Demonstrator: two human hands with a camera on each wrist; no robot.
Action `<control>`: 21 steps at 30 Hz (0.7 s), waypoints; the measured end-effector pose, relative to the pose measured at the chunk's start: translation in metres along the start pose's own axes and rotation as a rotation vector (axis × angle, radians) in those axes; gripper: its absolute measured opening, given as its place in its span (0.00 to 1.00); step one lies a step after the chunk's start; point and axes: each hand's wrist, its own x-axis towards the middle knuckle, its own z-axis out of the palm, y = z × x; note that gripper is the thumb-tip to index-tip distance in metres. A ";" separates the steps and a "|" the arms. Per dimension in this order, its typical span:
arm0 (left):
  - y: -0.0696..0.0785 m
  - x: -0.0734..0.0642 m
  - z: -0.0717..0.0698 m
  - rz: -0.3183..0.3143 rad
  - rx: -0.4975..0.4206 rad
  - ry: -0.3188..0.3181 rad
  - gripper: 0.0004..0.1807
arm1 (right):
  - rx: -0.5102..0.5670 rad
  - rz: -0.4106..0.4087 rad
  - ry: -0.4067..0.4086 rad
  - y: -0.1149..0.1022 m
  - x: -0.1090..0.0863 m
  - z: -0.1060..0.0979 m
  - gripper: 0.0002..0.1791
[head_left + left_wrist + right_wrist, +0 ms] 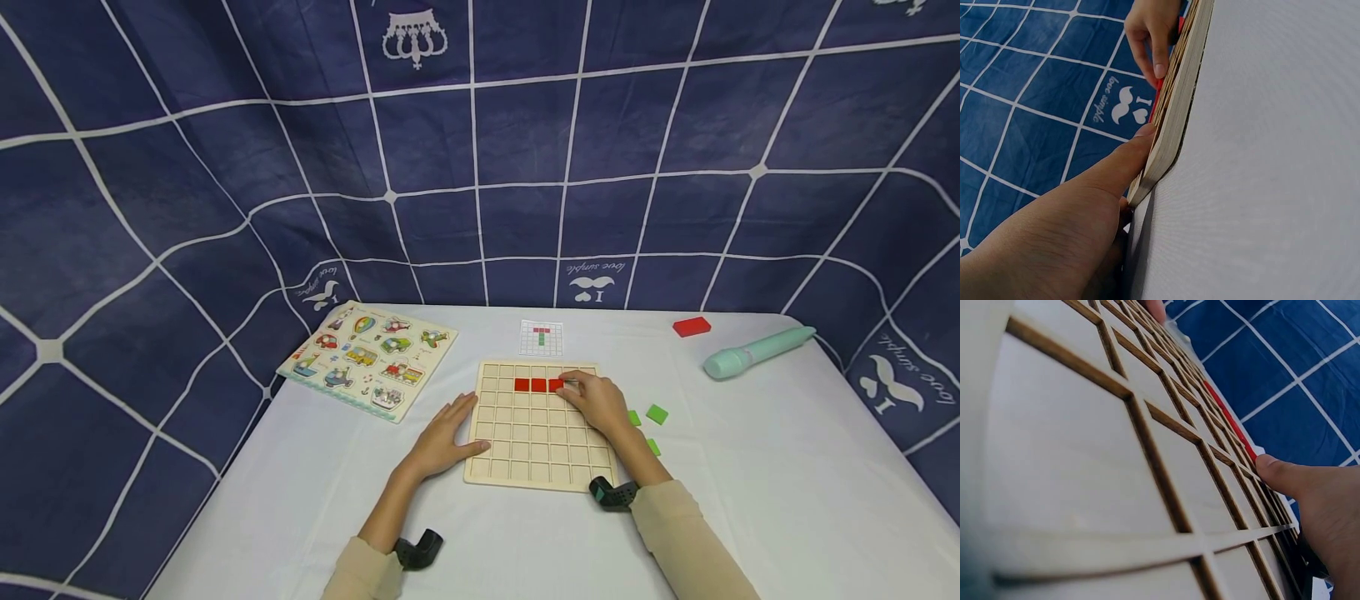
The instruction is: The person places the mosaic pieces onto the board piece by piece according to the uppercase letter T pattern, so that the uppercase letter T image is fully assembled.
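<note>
A wooden grid board lies on the white table, with a row of three red square tiles in its upper rows. My right hand is over the board's right side and pinches the rightmost red tile between thumb and index finger. In the right wrist view its thumb meets the end of the red row. My left hand rests at the board's left edge, fingers extended and thumb laid over the rim.
Behind the board lies a small pattern card. Several green tiles are scattered to the right. A picture puzzle board lies back left. A red block and a mint-green microphone lie back right, before a blue curtain.
</note>
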 end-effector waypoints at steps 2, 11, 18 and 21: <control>0.000 0.000 0.000 -0.004 0.001 -0.001 0.48 | -0.002 -0.004 0.000 0.001 0.000 0.000 0.18; 0.001 -0.001 0.000 0.002 -0.005 -0.003 0.48 | 0.033 -0.025 -0.006 0.010 -0.006 -0.005 0.21; 0.003 -0.002 0.000 -0.016 -0.008 -0.002 0.49 | 0.026 -0.009 -0.001 0.025 -0.024 -0.022 0.23; 0.004 -0.002 -0.001 -0.018 -0.005 -0.003 0.48 | 0.017 -0.004 0.000 0.034 -0.033 -0.031 0.24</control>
